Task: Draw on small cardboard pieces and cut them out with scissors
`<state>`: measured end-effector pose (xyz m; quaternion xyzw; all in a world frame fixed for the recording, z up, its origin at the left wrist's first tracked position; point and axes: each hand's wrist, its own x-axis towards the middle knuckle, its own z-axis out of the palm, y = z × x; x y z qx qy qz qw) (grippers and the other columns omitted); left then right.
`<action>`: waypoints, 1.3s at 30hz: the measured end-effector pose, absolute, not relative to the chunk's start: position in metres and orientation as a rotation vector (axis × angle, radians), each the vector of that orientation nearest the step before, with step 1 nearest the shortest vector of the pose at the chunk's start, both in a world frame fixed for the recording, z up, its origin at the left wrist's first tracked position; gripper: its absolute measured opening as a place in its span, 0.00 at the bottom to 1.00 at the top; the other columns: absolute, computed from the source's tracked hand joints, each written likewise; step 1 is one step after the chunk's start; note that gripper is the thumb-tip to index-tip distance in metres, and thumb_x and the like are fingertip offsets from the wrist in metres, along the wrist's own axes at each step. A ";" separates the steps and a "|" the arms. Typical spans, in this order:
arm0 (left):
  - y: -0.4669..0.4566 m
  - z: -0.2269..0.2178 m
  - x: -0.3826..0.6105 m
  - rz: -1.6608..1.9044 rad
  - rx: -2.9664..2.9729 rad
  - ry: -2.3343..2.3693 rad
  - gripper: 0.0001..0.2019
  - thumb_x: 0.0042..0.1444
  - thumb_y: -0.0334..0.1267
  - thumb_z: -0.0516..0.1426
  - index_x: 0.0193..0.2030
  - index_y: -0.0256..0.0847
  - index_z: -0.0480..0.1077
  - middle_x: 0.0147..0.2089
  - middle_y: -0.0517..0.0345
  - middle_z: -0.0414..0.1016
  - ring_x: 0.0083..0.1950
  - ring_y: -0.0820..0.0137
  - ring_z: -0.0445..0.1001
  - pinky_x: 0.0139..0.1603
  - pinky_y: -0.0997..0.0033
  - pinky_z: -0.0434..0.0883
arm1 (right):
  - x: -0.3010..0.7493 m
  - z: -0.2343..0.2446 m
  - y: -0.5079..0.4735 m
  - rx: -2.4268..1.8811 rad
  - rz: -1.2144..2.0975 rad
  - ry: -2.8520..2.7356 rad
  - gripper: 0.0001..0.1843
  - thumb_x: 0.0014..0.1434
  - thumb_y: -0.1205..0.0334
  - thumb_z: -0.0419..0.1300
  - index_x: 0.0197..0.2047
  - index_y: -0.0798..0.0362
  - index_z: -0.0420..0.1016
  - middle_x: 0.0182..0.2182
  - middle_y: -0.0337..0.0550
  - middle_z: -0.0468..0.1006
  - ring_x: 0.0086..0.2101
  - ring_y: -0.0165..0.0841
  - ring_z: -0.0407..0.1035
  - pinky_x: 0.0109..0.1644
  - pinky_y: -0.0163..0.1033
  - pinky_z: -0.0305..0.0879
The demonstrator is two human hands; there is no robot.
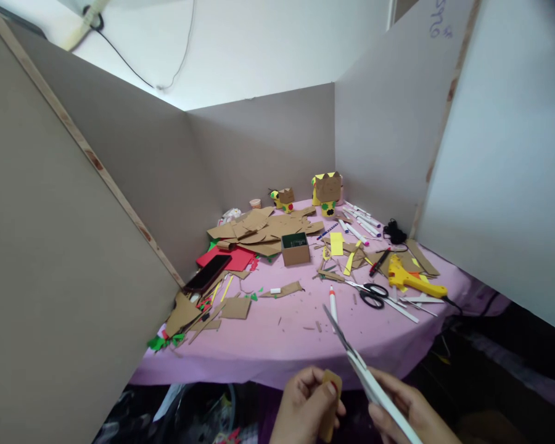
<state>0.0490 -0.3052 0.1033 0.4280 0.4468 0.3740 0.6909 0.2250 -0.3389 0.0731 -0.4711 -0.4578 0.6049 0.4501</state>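
Observation:
My left hand [305,404] is closed at the bottom centre, pinching a small brown piece of cardboard [332,404] between thumb and fingers. To its right, my right hand [404,407] grips white-handled scissors [363,370]. Their dark blades point up and left over the table's front edge, apart from the cardboard piece. Past the blade tips lies a white marker with an orange end [333,302]. Black-handled scissors [372,295] rest farther right on the pink cloth [268,339].
A yellow glue gun [414,277] lies at the right with its cord. A small cardboard box [296,250] stands mid-table. Cardboard sheets [263,228], a phone [208,273] and several markers [363,219] lie around. Decorated figures [328,191] stand behind. Grey panels [263,142] enclose the table.

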 end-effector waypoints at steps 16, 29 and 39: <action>-0.312 0.107 0.051 0.915 0.791 0.881 0.19 0.32 0.40 0.72 0.32 0.34 0.74 0.28 0.55 0.78 0.25 0.77 0.72 0.28 0.79 0.64 | 0.205 0.094 -0.330 -1.127 1.242 -0.711 0.32 0.35 0.56 0.73 0.43 0.53 0.67 0.19 0.30 0.69 0.17 0.26 0.63 0.20 0.31 0.58; -0.314 0.094 0.059 1.034 0.592 0.923 0.20 0.30 0.45 0.72 0.20 0.34 0.70 0.19 0.58 0.75 0.18 0.79 0.69 0.21 0.81 0.62 | 0.204 0.086 -0.337 -1.096 1.283 -0.888 0.29 0.39 0.55 0.72 0.46 0.52 0.73 0.21 0.34 0.71 0.19 0.29 0.67 0.20 0.33 0.62; -0.313 0.101 0.045 0.912 0.823 0.955 0.18 0.34 0.46 0.69 0.23 0.37 0.67 0.19 0.58 0.75 0.20 0.75 0.70 0.24 0.78 0.62 | 0.216 0.132 -0.331 -1.125 1.244 -1.049 0.22 0.37 0.68 0.67 0.40 0.52 0.74 0.23 0.34 0.69 0.24 0.29 0.63 0.29 0.34 0.62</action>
